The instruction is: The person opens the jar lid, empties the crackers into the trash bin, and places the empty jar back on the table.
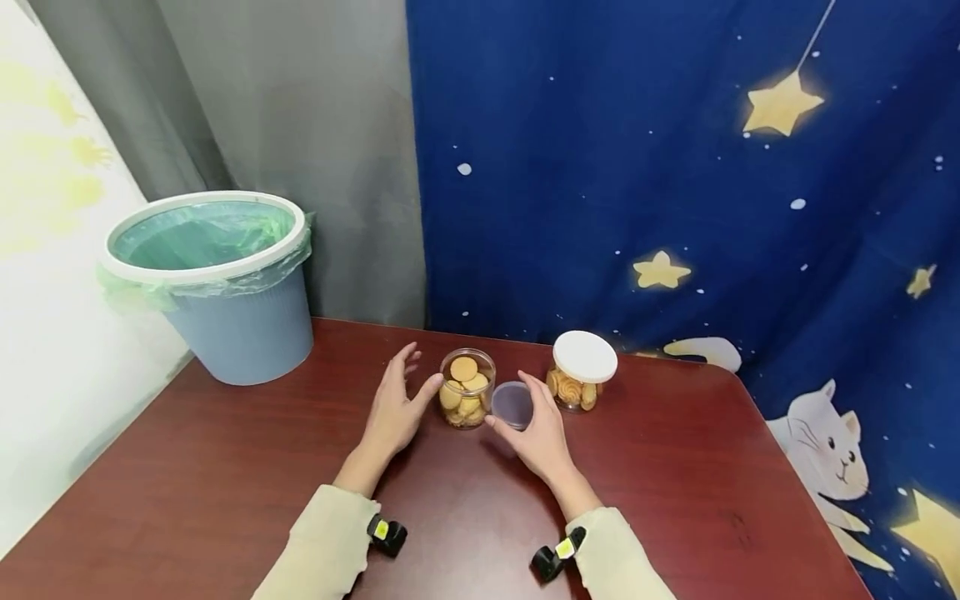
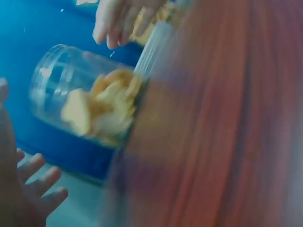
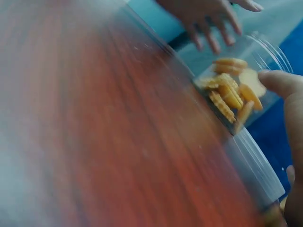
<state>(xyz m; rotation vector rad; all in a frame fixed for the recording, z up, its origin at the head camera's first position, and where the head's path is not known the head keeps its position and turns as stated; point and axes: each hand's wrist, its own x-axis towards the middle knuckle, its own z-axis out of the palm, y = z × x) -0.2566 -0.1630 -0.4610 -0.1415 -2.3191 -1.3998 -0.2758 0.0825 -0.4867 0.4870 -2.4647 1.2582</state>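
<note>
An uncapped clear jar (image 1: 467, 400) of cookies stands upright on the table, between the two hands. Spread and slightly bent, the fingers of my left hand (image 1: 393, 410) hold nothing, its thumb tip close to the jar's left side. My right hand (image 1: 542, 435) hovers around a pale screw lid (image 1: 512, 406) lying flat just right of the jar. In the left wrist view the right hand's fingers (image 2: 125, 23) hang above the lid (image 2: 152, 47), apart from it. The right wrist view shows the thumb (image 3: 281, 82) overlapping the jar (image 3: 232, 90), with the lid (image 3: 258, 165) on the wood.
A second cookie jar with a white lid (image 1: 585, 357) stands right of the right hand. At the table's back left is a blue bin (image 1: 247, 325) with a green liner. A blue starry curtain (image 1: 570, 192) hangs behind the dark red table (image 1: 675, 492).
</note>
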